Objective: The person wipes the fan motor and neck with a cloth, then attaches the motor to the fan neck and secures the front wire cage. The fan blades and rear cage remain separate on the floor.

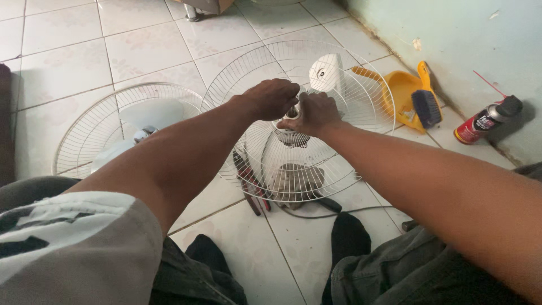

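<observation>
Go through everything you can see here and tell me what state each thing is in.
White wire fan guard: upright, tilted, held at its hub.
Left hand: closed on the hub.
Right hand: closed on the hub.
Second white wire fan grille: flat on the floor.
Red spray can: lying down, straw attached.
Yellow dustpan: brush resting inside.

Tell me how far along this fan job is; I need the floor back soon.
Done: the front grille, blades behind it, lies detached on the tiles. In hand: the left hand and right hand meet at the hub of the rear grille. Left: that grille is still on the motor; pliers and spray can are still out.
</observation>
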